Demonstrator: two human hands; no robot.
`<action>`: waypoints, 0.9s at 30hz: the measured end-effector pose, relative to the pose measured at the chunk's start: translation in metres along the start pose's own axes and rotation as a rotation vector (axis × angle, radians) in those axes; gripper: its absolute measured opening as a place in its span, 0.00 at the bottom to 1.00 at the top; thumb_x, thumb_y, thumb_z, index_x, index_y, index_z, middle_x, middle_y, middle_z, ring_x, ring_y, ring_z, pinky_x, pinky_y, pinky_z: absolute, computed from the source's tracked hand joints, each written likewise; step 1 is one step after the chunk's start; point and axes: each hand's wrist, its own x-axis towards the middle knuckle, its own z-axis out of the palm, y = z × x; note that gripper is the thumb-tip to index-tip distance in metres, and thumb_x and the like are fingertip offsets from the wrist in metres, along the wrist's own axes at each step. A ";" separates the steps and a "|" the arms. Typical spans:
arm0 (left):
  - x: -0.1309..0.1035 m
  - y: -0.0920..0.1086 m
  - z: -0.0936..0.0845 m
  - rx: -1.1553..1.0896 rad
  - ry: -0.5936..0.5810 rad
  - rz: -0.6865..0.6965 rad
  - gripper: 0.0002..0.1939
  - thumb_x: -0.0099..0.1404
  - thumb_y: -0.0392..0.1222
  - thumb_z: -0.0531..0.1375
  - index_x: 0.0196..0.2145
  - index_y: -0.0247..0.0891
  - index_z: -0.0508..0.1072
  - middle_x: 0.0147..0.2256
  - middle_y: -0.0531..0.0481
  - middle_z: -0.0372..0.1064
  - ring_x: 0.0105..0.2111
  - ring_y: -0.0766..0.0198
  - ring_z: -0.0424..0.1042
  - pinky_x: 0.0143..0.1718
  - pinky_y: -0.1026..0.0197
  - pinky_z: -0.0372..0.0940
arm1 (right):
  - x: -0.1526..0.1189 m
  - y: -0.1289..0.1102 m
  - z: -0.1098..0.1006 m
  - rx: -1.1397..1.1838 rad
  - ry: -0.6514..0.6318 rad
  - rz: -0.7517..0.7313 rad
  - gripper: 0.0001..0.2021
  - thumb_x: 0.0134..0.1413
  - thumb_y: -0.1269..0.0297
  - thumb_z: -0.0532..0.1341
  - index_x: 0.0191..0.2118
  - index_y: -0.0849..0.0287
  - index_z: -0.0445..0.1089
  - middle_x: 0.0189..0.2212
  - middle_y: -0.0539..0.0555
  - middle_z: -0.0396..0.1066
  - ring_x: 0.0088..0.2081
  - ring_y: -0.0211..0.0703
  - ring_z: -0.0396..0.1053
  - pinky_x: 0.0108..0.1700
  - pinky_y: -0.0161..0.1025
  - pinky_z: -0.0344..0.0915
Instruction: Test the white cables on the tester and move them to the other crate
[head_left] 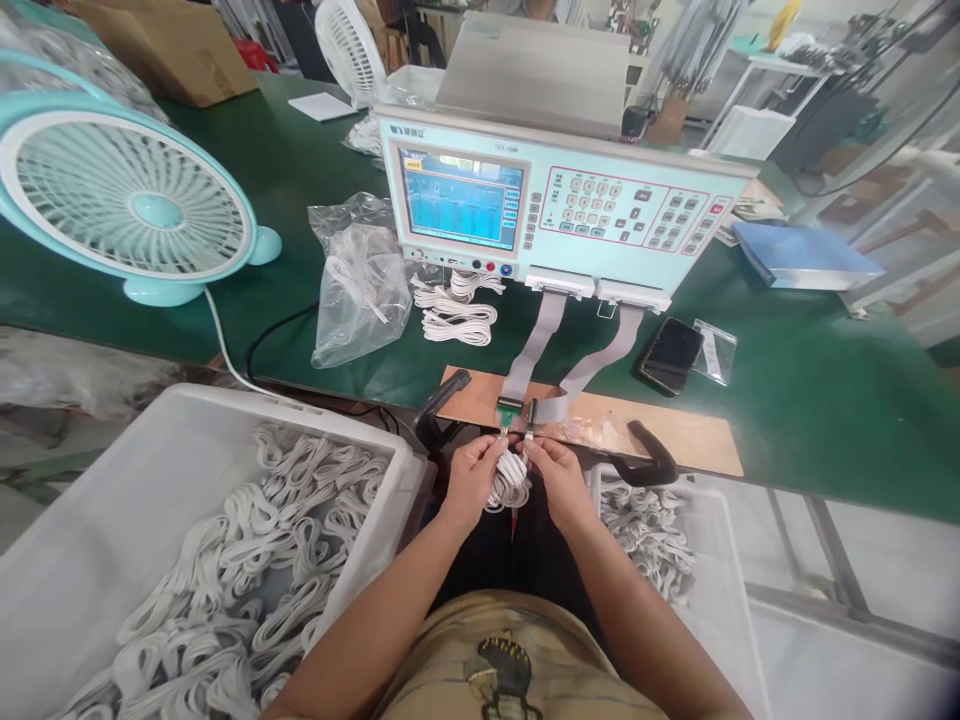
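A coiled white cable (509,482) hangs between my two hands at the table's front edge. My left hand (475,478) pinches one of its ends at a small green circuit board (508,417). The other end is between the closed fingers of my right hand (556,478), beside a black connector (532,412). Grey ribbon cables (534,345) run from both connectors up to a light-blue tester (540,200) with a lit screen. Under the connectors lies a wooden board (697,437). Whether the cable's plugs are fully seated is too small to tell.
Bundled white cables fill a large bin (180,400) at the left and a smaller bin (720,560) at the right. Black clamp handles (442,405) flank my hands. A fan (157,205), plastic bag (360,285), phone (673,355) and blue folder (806,258) stand or lie on the table.
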 end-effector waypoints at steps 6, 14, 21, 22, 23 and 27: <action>0.000 0.005 0.001 0.046 0.006 0.033 0.16 0.54 0.49 0.59 0.18 0.34 0.65 0.17 0.56 0.55 0.19 0.72 0.55 0.21 0.68 0.53 | 0.000 -0.003 -0.001 -0.020 -0.014 0.002 0.11 0.45 0.56 0.62 0.26 0.60 0.72 0.20 0.49 0.66 0.23 0.34 0.57 0.29 0.33 0.57; -0.004 -0.001 0.005 -0.066 0.025 0.004 0.15 0.54 0.50 0.59 0.25 0.32 0.71 0.21 0.54 0.63 0.22 0.69 0.61 0.24 0.67 0.58 | 0.000 -0.002 -0.001 0.016 -0.024 0.024 0.11 0.45 0.56 0.62 0.27 0.60 0.72 0.20 0.48 0.66 0.22 0.33 0.57 0.29 0.33 0.56; -0.002 -0.001 0.005 -0.058 0.037 0.004 0.16 0.54 0.50 0.59 0.21 0.33 0.67 0.19 0.55 0.61 0.20 0.72 0.59 0.23 0.68 0.56 | 0.000 -0.003 0.002 0.079 -0.014 0.066 0.10 0.44 0.57 0.64 0.27 0.60 0.73 0.19 0.47 0.65 0.22 0.32 0.58 0.28 0.32 0.55; -0.002 -0.001 0.006 -0.068 0.035 -0.003 0.16 0.54 0.50 0.60 0.20 0.33 0.67 0.18 0.55 0.61 0.19 0.72 0.59 0.22 0.68 0.56 | 0.000 -0.004 0.002 0.081 -0.012 0.066 0.11 0.43 0.57 0.64 0.27 0.61 0.73 0.19 0.47 0.65 0.22 0.32 0.58 0.28 0.32 0.56; -0.001 -0.001 0.006 -0.076 0.032 -0.010 0.16 0.54 0.50 0.60 0.20 0.33 0.67 0.18 0.55 0.61 0.19 0.72 0.59 0.22 0.68 0.56 | 0.000 -0.004 0.003 0.082 -0.009 0.065 0.11 0.43 0.56 0.64 0.27 0.61 0.73 0.19 0.47 0.65 0.22 0.33 0.58 0.28 0.32 0.56; 0.001 -0.005 0.004 -0.114 -0.008 -0.039 0.16 0.52 0.51 0.61 0.20 0.34 0.67 0.17 0.55 0.61 0.18 0.71 0.59 0.22 0.67 0.55 | -0.001 -0.001 0.004 0.063 0.006 0.049 0.13 0.44 0.54 0.63 0.25 0.60 0.72 0.18 0.48 0.65 0.22 0.34 0.59 0.27 0.33 0.56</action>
